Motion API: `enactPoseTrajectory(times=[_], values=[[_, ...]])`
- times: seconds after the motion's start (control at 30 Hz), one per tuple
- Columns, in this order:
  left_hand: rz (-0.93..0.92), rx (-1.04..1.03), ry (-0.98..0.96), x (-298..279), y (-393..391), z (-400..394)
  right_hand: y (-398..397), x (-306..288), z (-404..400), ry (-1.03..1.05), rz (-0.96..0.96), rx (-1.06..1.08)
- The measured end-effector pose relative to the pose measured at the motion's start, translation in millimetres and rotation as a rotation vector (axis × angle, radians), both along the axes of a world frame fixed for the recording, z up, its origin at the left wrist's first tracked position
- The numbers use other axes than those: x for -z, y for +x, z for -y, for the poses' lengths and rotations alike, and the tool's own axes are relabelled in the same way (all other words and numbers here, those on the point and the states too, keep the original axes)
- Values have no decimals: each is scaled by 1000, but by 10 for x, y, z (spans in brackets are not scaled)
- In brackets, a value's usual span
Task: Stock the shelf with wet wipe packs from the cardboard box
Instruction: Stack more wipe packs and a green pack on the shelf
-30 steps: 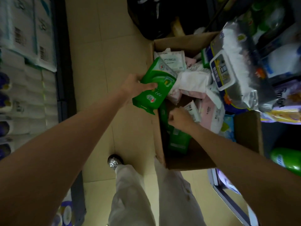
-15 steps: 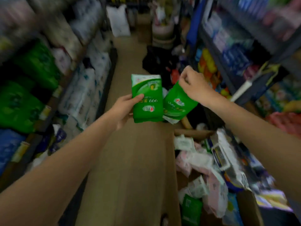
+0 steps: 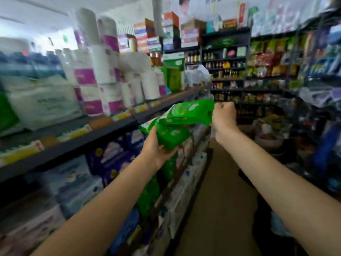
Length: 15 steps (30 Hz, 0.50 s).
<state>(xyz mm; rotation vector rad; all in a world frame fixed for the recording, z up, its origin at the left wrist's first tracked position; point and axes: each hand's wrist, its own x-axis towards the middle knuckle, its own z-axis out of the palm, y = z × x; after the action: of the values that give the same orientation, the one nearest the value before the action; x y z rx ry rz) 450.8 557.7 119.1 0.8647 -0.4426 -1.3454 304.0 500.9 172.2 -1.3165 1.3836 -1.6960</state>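
I hold two green wet wipe packs out in front of me at chest height. My left hand (image 3: 156,146) grips the lower green pack (image 3: 171,134) from below, thumb on its top. My right hand (image 3: 223,115) pinches the right end of the upper green pack (image 3: 190,112), which lies flat and overlaps the lower one. Both packs hang beside the left shelf (image 3: 110,130), just off its dark front edge. The cardboard box is out of view.
The left shelf carries stacked toilet-paper rolls (image 3: 103,76) and white tissue bundles (image 3: 42,102) on top, blue and purple packs (image 3: 112,159) below. More green packs (image 3: 149,193) sit on a lower tier. The tan aisle floor (image 3: 217,191) runs ahead; crowded shelves (image 3: 273,67) stand right.
My view has swung up from the box and floor to the left shelf. Both hands have lifted the green packs from the box to shelf height, and the packs now lie flat and overlapping.
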Motion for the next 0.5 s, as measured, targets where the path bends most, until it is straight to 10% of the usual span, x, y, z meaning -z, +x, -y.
enactPoseTrajectory(times=[0.5], values=[[152, -517, -405, -1142, 1507, -258, 2470, -551, 49, -130, 94, -659]])
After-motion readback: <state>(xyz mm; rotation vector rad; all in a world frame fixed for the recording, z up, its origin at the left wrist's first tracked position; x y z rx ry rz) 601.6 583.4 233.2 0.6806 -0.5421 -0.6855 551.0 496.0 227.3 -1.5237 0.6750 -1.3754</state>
